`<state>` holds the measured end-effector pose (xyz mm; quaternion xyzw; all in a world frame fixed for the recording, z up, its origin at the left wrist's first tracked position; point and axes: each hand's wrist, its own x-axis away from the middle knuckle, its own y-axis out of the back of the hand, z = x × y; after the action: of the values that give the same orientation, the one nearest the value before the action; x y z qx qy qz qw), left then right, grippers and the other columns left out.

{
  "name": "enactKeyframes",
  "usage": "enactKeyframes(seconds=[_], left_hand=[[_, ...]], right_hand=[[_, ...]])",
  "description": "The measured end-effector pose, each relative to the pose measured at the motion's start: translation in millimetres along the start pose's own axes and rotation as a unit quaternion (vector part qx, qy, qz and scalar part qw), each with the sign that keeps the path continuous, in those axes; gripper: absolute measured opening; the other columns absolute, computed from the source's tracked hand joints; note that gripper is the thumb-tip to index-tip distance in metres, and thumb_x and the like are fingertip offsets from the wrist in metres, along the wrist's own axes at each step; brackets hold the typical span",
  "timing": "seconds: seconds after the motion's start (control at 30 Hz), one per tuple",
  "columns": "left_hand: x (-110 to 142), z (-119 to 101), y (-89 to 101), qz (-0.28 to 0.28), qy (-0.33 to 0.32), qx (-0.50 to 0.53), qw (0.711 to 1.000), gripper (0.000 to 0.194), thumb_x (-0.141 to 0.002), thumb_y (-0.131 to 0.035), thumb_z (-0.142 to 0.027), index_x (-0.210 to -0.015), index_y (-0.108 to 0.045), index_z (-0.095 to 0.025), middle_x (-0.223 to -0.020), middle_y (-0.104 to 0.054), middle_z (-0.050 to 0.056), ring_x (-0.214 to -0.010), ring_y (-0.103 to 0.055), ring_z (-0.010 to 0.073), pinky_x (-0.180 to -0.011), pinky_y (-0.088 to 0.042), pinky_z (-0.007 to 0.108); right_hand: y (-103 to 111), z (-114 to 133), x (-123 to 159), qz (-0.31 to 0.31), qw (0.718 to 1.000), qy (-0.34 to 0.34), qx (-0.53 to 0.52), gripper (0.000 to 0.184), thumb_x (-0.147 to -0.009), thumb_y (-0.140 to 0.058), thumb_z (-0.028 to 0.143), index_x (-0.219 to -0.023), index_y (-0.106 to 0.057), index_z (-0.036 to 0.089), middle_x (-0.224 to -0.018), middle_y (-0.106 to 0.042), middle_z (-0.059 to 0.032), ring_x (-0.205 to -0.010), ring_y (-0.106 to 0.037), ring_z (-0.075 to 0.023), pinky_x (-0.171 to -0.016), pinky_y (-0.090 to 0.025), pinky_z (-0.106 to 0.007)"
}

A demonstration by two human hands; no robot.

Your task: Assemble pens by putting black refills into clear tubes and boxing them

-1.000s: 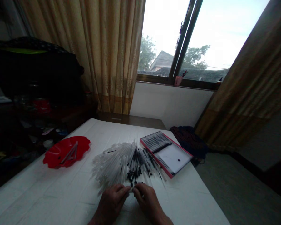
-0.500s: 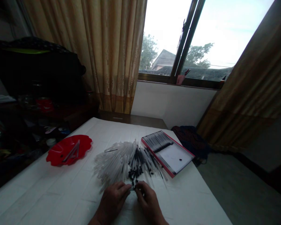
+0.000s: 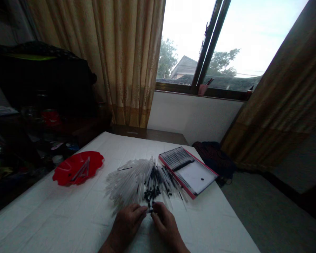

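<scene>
My left hand and my right hand meet at the near edge of the white table, fingertips pinched together on a small dark pen part that I cannot make out clearly. Just beyond the fingers lies a heap of clear pen barrels mixed with black refills and small black caps. Right of the heap is a pink-edged flat box holding a row of pens at its far end. A red scalloped dish with a few pens sits to the left.
Beige curtains hang behind the table on both sides of a window. A dark cluttered shelf stands at the left. A dark cloth bundle lies on the floor past the table's right corner.
Both hands stay pinched together at the heap's near edge. The view has shifted slightly, so the table contents sit a little higher and to the right.
</scene>
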<state>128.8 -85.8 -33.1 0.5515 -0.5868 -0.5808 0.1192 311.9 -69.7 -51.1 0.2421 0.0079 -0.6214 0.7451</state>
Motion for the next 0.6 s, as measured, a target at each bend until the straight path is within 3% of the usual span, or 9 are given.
enactKeyframes(seconds=[0.13, 0.3, 0.47, 0.6], left_hand=[[1.2, 1.0, -1.9, 0.001, 0.006, -0.001, 1.0, 0.02, -0.09, -0.051, -0.024, -0.106, -0.063, -0.027, -0.084, -0.069, 0.001, -0.074, -0.067, 0.0161, -0.064, -0.051, 0.024], [2.1, 0.5, -1.3, 0.033, 0.017, -0.003, 0.999, 0.02, -0.09, -0.051, -0.024, -0.106, -0.062, -0.027, -0.084, -0.069, 0.0, -0.075, -0.067, 0.0165, -0.066, -0.051, 0.025], [0.9, -0.3, -0.3, 0.032, 0.017, -0.007, 0.999, 0.02, -0.09, -0.052, -0.024, -0.107, -0.061, -0.027, -0.087, -0.069, 0.001, -0.076, -0.067, 0.0171, -0.066, -0.051, 0.025], [0.0, -1.3, 0.0, 0.043, 0.022, -0.011, 0.999, 0.021, -0.09, -0.052, -0.023, -0.107, -0.062, -0.028, -0.086, -0.069, 0.001, -0.076, -0.067, 0.0178, -0.065, -0.051, 0.026]], right_hand=[[0.0, -3.2, -1.0, 0.02, 0.999, 0.003, 0.048, 0.011, -0.084, -0.049, 0.028, -0.082, -0.056, 0.02, -0.072, -0.063, -0.002, -0.065, -0.061, -0.0162, -0.061, -0.045, -0.023], [-1.8, 0.9, -3.4, 0.025, 0.992, -0.023, 0.118, 0.027, -0.088, -0.042, 0.035, -0.068, -0.053, 0.02, -0.062, -0.06, -0.0021, -0.058, -0.058, -0.017, -0.055, -0.041, -0.024], [-0.4, 5.1, -0.2, 0.025, 0.998, -0.003, 0.066, 0.013, -0.086, -0.048, 0.028, -0.092, -0.055, 0.02, -0.075, -0.064, -0.002, -0.064, -0.06, -0.0157, -0.058, -0.043, -0.022], [-1.3, -0.5, 2.2, 0.019, 0.999, 0.014, 0.047, 0.009, -0.085, -0.048, 0.025, -0.086, -0.056, 0.021, -0.076, -0.063, -0.0015, -0.067, -0.061, -0.0155, -0.062, -0.044, -0.022]])
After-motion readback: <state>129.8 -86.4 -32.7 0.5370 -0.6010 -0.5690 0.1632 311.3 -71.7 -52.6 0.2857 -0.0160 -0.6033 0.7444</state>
